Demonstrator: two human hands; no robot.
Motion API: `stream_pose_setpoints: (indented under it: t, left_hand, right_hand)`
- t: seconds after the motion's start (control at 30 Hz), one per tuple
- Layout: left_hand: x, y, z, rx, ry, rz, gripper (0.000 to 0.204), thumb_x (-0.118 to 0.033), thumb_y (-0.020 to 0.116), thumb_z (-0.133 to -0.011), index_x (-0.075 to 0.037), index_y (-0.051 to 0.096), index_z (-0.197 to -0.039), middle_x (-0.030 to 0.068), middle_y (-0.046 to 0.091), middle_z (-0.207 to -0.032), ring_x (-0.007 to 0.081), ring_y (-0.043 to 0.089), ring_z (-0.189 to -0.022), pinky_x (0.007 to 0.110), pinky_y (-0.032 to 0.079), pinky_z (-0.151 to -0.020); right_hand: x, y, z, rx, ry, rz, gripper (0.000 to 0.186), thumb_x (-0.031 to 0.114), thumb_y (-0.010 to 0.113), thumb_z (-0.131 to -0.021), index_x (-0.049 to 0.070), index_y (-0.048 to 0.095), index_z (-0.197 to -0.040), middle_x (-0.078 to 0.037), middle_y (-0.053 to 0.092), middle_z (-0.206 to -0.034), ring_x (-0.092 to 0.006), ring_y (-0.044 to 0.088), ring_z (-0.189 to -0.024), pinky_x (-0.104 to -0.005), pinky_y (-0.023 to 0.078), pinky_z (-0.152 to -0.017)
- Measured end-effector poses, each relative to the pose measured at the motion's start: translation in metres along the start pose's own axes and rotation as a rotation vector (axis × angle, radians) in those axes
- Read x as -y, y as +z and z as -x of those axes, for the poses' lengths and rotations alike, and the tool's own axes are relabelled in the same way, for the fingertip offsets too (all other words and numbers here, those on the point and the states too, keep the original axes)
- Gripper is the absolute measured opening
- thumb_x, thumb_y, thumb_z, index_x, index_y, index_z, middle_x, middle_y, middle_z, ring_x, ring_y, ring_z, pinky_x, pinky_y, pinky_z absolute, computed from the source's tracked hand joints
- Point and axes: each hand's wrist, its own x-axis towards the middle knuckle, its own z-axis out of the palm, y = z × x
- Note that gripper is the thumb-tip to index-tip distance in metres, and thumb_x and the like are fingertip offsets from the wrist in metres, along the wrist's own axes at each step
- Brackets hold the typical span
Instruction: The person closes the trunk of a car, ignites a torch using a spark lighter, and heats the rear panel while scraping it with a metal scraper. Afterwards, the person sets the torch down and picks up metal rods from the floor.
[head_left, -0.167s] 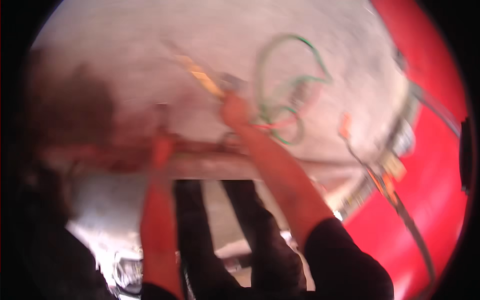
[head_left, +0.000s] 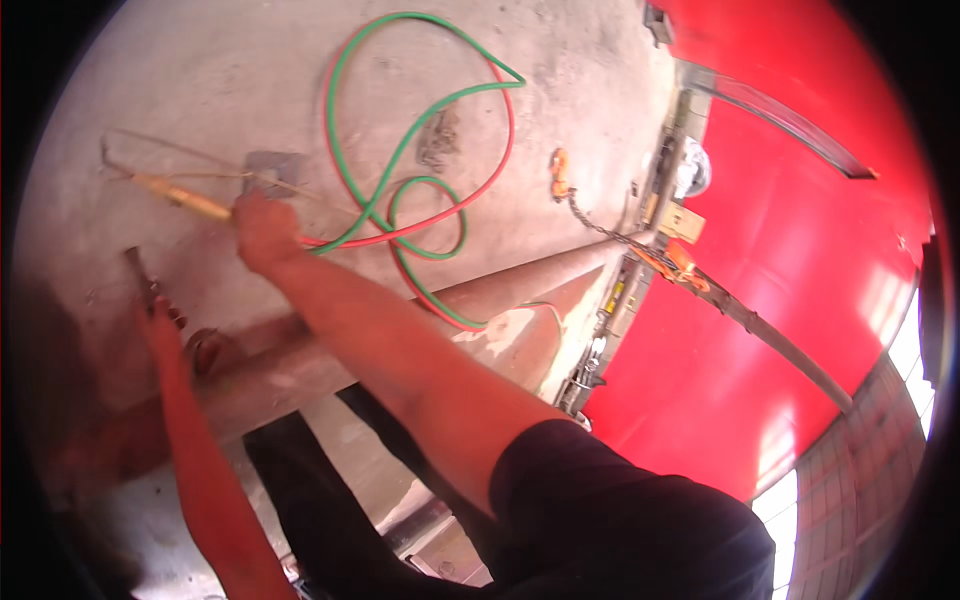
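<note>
My right hand [head_left: 267, 235] is closed round the rear of a gas torch [head_left: 185, 198] with a yellow handle. Its thin bent metal tip points away to the far left. Green and red twin hoses [head_left: 375, 215] run from behind this hand and loop over the concrete floor. Lower at the left, my left hand [head_left: 160, 330] is closed on a metal hand tool [head_left: 137, 268] that sticks out past the fingers; its exact kind is unclear. A dark round piece [head_left: 205, 350] lies beside that hand. Just beyond my right hand sits a flat grey plate [head_left: 268, 172].
A long rusty pipe [head_left: 540, 272] crosses in front of my legs. To the right curves a large red surface [head_left: 760, 290]. A chain with an orange hook [head_left: 560, 175] lies on the floor, joined to a strap [head_left: 780, 350] with orange fittings.
The view has swung, so both hands and the hoses now appear farther left and more of the red surface shows. Both hands keep their holds. The picture is sharper.
</note>
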Motion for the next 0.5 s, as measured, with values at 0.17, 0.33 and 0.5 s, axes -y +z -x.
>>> stream_pose_setpoints:
  t: [0.17,0.33,0.5]
  left_hand:
    - [-0.029,0.071,0.017,-0.053,-0.019,0.113,0.052,-0.008,0.057,-0.099,-0.007,0.041,-0.148,0.0101,0.056,-0.117,0.0164,0.059,-0.086,0.031,0.054,-0.062]
    - [-0.017,0.059,0.015,0.08,0.268,-0.102,0.065,0.002,0.056,-0.094,-0.006,0.034,-0.155,0.0143,0.056,-0.131,0.0226,0.061,-0.1,0.034,0.056,-0.083]
    - [-0.014,0.015,0.081,0.274,0.304,-0.443,0.058,-0.007,0.061,-0.096,0.0,0.041,-0.15,0.0202,0.055,-0.138,0.0304,0.057,-0.12,0.042,0.046,-0.104]
  right_hand:
    - [-0.022,0.012,-0.017,0.087,0.012,0.076,0.03,0.011,0.064,-0.088,0.009,0.067,-0.117,-0.019,0.061,-0.119,-0.0339,0.071,-0.094,-0.0459,0.058,-0.081]
    - [-0.016,0.005,-0.009,0.084,0.009,-0.066,0.036,0.01,0.062,-0.089,0.008,0.065,-0.124,-0.021,0.058,-0.125,-0.038,0.069,-0.1,-0.0482,0.057,-0.084]
    - [-0.048,-0.052,0.09,0.084,-0.099,-0.182,0.04,0.014,0.06,-0.09,0.007,0.059,-0.13,-0.024,0.05,-0.142,-0.0431,0.065,-0.109,-0.0504,0.054,-0.092]
